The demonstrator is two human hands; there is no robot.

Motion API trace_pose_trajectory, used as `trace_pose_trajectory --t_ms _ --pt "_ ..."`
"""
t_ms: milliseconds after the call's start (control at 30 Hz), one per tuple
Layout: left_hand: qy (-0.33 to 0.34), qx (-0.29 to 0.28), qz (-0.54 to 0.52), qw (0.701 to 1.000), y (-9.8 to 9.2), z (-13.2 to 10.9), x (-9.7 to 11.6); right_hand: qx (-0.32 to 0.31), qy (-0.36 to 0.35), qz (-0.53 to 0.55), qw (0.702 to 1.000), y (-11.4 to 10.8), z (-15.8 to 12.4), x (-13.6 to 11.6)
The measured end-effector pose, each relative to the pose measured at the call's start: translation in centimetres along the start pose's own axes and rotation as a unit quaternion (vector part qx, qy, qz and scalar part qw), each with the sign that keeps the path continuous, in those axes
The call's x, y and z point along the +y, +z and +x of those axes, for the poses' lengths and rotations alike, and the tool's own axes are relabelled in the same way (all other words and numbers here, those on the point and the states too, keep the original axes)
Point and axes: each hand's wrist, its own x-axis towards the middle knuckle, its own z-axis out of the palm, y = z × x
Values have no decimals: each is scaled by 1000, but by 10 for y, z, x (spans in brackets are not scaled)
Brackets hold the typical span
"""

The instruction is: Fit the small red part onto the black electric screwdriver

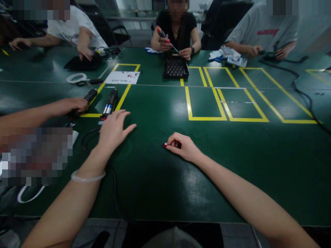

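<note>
My left hand point(115, 127) is held over the table with its fingers spread, holding nothing. Just beyond it lies a black and silver corded electric screwdriver point(109, 105), its near end partly covered by my fingers. My right hand point(182, 146) rests low over the middle of the green table point(155, 186). Its thumb and fingertips pinch a small red and white piece point(165, 145), too small to make out further.
A co-worker's hand point(79, 105) at left grips a second black tool point(90, 96). Across the table, another person works with a red screwdriver point(163, 35) over a black tray point(176, 69). A white paper point(122, 77) and a white ring point(77, 78) lie ahead; a black cable point(114, 186) runs beside my left arm.
</note>
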Motion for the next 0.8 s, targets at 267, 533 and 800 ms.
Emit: trace_pose_trajectory --t_ms 267,533,800 --pt "-225 -51 39 972 -3 0 -80 -3 -10 -12 1000 2 -1 0" --pt "-200 -58 54 977 0 4 -65 1 -10 -20 1000 -1 -1 -1" --pt "-105 -103 114 982 5 0 0 5 -8 -18 1000 0 -1 1"
